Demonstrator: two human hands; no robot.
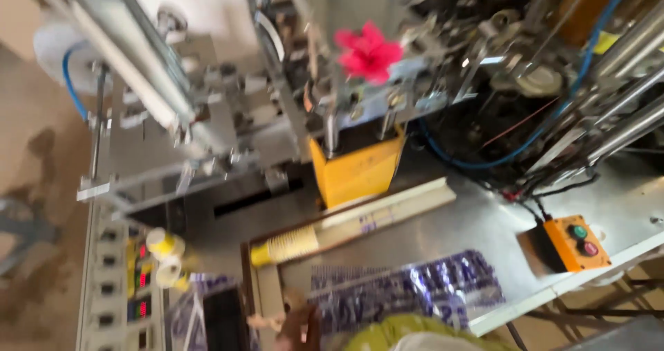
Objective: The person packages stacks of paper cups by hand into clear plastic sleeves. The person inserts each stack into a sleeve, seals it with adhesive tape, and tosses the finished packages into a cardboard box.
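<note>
One hand [299, 327], lower centre of the frame, blurred; which side it belonged to could not be told, nor whether it was open, clenched or holding anything. A small pale scrap showed just left of it, contact unclear.

One yellow-green fabric sleeve [415, 330], bottom edge, right of the hand.

Several flat printed sheets in blue, purple and white [401, 292], lying on the grey metal machine table [484, 219] just above the hand and sleeve.

One grey control panel with red lit displays [121, 289], lower left; two small yellow-and-white rolls [166, 254] beside it.

One long pale trough [387, 209], running diagonally across mid-frame. Contents: a nested stack of white paper cups with a yellow end [290, 244], lying on its side at the trough's lower-left end, near the hand but apart from it. The rest of the trough looked bare.

Step judged: the hand waited at the table's near edge, below the stack. A grasp of the stack would call for a reach up-frame and fingers spread around its yellow end.

One orange switch box with a green and a red button [577, 244], right of centre.

One yellow sheet-metal housing [356, 171], centre, under steel machinery.

One blue hose [484, 161], looping right of it.

One pink-red flower [369, 52], upper centre, on the machine.
</note>
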